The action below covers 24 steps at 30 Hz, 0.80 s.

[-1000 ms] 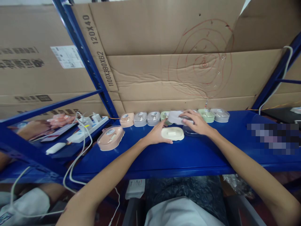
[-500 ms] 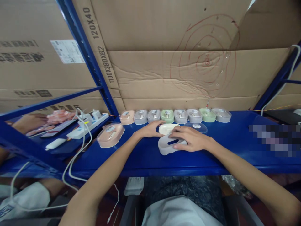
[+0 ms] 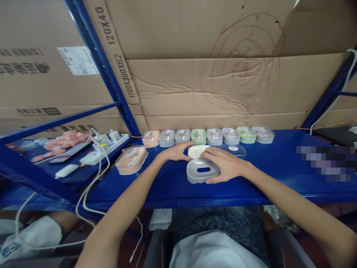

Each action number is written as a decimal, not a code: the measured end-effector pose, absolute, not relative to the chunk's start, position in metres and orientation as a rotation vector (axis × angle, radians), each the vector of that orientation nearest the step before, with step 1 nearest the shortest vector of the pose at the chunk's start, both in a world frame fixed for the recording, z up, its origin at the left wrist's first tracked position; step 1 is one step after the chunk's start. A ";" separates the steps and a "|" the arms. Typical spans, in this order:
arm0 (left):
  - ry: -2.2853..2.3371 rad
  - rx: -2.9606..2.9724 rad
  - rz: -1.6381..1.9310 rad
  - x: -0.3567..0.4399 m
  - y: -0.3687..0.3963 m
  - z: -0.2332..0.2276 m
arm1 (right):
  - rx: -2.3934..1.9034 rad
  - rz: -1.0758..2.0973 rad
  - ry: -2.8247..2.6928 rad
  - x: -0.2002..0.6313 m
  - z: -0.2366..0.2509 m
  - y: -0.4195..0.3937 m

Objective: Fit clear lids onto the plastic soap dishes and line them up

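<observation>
A grey oval plastic box shell [image 3: 191, 173] with a slot in its floor stands tilted near the front of the blue shelf. Wrapped around its right side are the fingers of my right hand [image 3: 225, 163]. Just behind it is a cream-white oval tray [image 3: 195, 151], whose left end lies between the curved thumb and fingers of my left hand [image 3: 177, 150]. My right fingertips partly cover the tray's right end. A clear lid [image 3: 235, 150] with a round label lies behind my right hand. To the left sits a pink lidded oval box [image 3: 131, 160].
Several lidded oval boxes in pink, grey and green [image 3: 198, 137] line the back edge against cardboard [image 3: 178, 85]. On the left are a blue post [image 3: 97, 56], a white power strip [image 3: 103, 150], cables and pink wrapped pieces [image 3: 67, 141]. A blurred patch covers the right.
The grey shell has tipped so its inside and slot show more fully. My right hand has shifted its hold to the shell's right side. My left hand stays by the tray.
</observation>
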<state>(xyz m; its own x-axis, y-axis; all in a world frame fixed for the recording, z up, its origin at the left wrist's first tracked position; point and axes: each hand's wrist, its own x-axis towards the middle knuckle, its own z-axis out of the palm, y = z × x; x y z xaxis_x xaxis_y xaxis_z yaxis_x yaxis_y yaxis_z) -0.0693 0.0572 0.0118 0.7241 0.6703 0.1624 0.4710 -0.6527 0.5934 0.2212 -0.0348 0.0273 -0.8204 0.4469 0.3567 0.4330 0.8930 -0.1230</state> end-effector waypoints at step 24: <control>0.876 2.403 0.470 -0.068 0.053 0.018 | -0.954 0.029 -2.423 0.247 0.028 0.002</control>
<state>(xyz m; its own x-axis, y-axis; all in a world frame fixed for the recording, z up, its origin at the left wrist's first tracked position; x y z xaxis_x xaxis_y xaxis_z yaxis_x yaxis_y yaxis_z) -0.0683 0.0533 0.0183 0.7286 0.6712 0.1369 0.4850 -0.6466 0.5889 0.2474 0.0017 0.0281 -0.6098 0.6394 0.4683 0.6279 0.7503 -0.2068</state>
